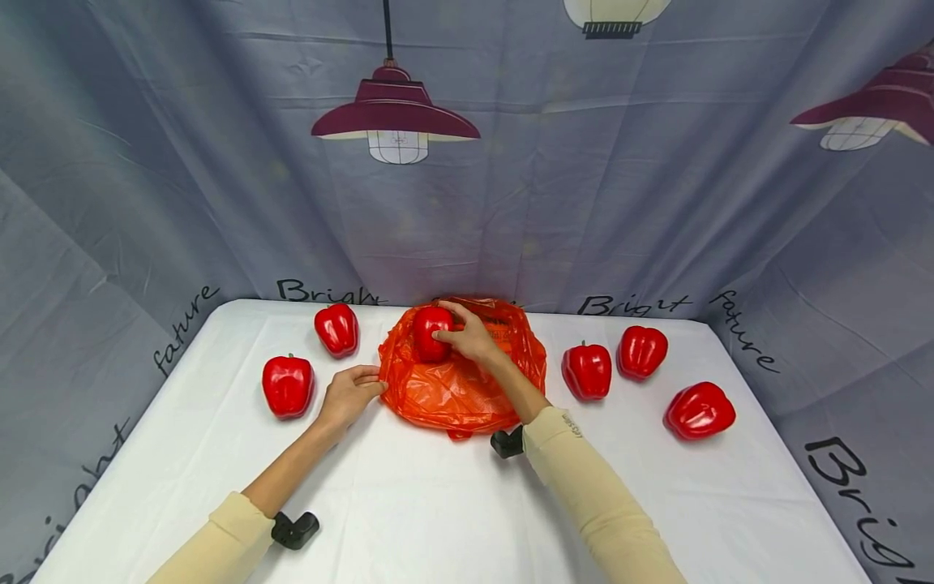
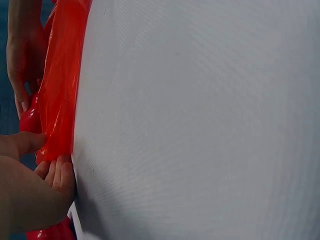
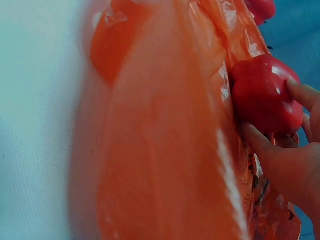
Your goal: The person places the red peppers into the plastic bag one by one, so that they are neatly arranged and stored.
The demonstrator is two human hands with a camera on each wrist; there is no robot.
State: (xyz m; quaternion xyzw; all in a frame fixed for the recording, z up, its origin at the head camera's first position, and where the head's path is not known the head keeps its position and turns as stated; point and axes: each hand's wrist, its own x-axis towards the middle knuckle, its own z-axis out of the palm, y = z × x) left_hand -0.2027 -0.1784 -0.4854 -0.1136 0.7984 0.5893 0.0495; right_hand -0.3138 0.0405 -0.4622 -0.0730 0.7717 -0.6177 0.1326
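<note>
An orange-red plastic bag [image 1: 445,397] lies at the back middle of the table, its mouth spread open. Over that mouth, my right hand [image 1: 470,337] grips a red bell pepper [image 1: 430,332] between thumb and fingers. The right wrist view shows the same bell pepper [image 3: 265,95] against the bag's crinkled inner side. At the bag's left edge, my left hand [image 1: 352,396] pinches the plastic. The left wrist view has the thumb on one side of the bag [image 2: 62,90] and the fingertips [image 2: 62,170] on the other. How deep the pepper sits is hard to tell.
Left of the bag stand two more bell peppers, a rear one [image 1: 337,330] and a nearer one [image 1: 288,387]. On the right are three others: one beside the bag [image 1: 587,371], one behind it [image 1: 641,353] and one farther right [image 1: 700,411]. A printed curtain [image 1: 467,219] borders the white table [image 1: 409,503].
</note>
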